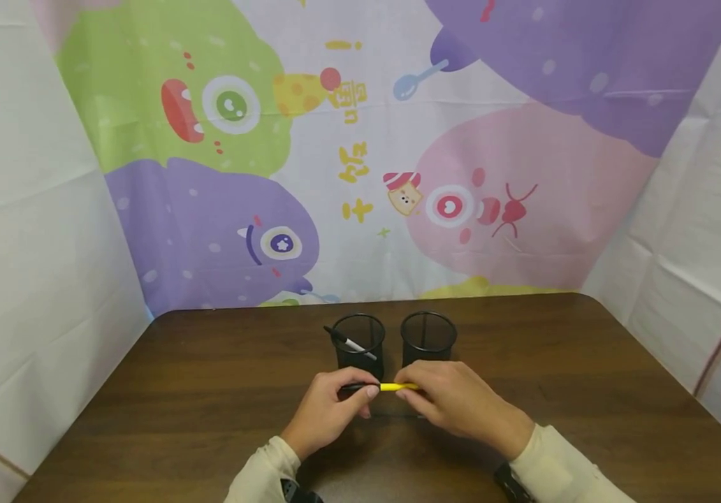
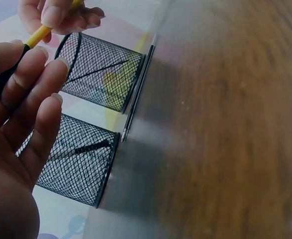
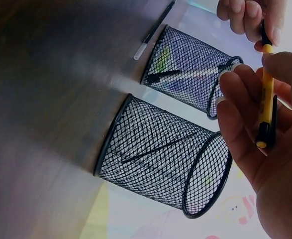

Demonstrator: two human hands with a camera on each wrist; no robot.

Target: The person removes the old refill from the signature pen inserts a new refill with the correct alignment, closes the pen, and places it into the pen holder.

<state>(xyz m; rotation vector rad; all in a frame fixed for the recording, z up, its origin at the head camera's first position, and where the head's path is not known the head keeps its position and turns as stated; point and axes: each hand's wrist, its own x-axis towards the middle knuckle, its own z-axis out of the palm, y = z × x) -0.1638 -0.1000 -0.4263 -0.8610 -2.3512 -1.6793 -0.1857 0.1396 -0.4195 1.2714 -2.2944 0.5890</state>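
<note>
Both hands hold a yellow-and-black pen (image 1: 390, 387) level above the table, in front of two mesh cups. My left hand (image 1: 334, 407) pinches its black end between thumb and fingers. The yellow barrel (image 3: 266, 99) is gripped by my right hand (image 1: 455, 402); a black clip and a push button show at that end in the right wrist view. On the table by the cups' bases lies a thin pen refill (image 2: 138, 94) with a metal tip, apart from both hands.
The left black mesh cup (image 1: 360, 367) has a black-and-white pen (image 1: 354, 344) leaning in it. Beside it stands the right mesh cup (image 1: 426, 355). A printed cartoon cloth (image 1: 360, 265) hangs behind the brown table (image 1: 209, 391), with white cloth at both sides.
</note>
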